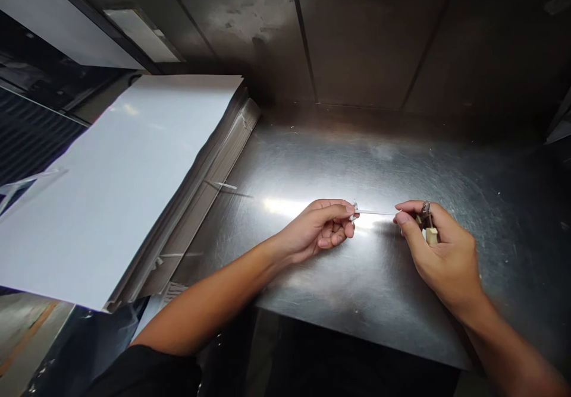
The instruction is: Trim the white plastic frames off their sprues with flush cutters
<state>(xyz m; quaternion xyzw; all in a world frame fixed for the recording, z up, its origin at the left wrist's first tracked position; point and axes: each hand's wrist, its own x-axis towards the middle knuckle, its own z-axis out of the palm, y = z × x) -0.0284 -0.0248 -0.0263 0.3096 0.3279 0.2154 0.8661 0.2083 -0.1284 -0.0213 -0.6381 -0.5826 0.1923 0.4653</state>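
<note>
Over the metal table [339,290], a thin white strip [377,211] stretches level between my two hands. My left hand [321,224] pinches one end between thumb and forefinger, where a small white knot or crumpled bit sticks out. The thumb and forefinger of my right hand [446,248] close on the other end. Tucked in that same palm is a small tool [429,230] with a dark metal part and a cream-coloured piece; its kind I cannot make out, as the fingers cover much of it.
On the left stands a thick stack of large white sheets [134,147], with short white strip ends [225,185] poking from its side. A dark metal panel wall [357,40] rises behind the table. The table's front edge runs just below my hands.
</note>
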